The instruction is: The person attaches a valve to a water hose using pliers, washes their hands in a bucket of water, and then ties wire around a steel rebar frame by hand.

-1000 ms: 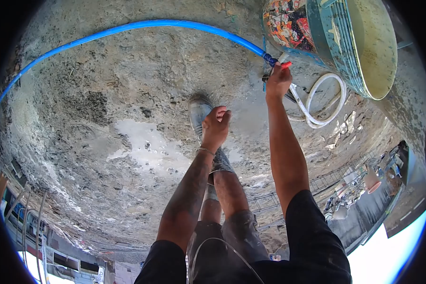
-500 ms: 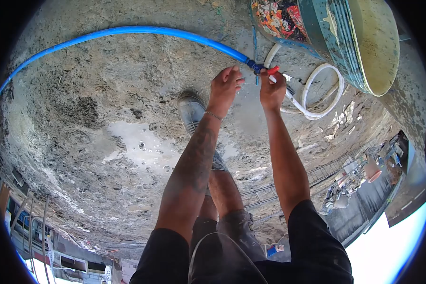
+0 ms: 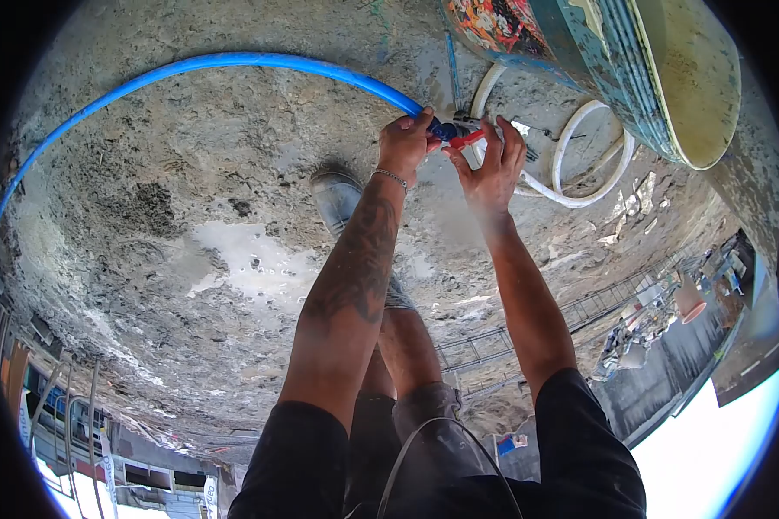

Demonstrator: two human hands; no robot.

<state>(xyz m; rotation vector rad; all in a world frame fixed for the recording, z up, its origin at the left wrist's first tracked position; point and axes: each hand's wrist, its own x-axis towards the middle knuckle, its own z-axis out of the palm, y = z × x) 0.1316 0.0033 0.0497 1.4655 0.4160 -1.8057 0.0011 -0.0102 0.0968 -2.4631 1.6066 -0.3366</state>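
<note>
A blue hose (image 3: pixel 260 60) arches across the ground from the left and ends at a dark blue valve (image 3: pixel 442 131) with a red handle (image 3: pixel 467 139). My left hand (image 3: pixel 402 147) is closed around the hose end, just beside the valve. Close by on the other side, my right hand (image 3: pixel 491 167) has its thumb and fingers spread around the red handle; whether they touch it is hard to tell. Beyond the valve, a coiled white hose (image 3: pixel 571 201) lies on the ground, its upper end partly hidden behind my right fingers.
A stained blue-green barrel (image 3: pixel 610 78) lies on its side at the upper right, mouth facing right. My shoe (image 3: pixel 336 201) stands on rough, partly wet ground (image 3: pixel 255 259). A ladder-like metal frame (image 3: pixel 485 350) and rubble (image 3: pixel 636 333) lie to the lower right.
My left hand has gone from loose beside the hose to gripping it at the valve. My right fingers have opened from their pinch at the valve. The valve has shifted slightly left.
</note>
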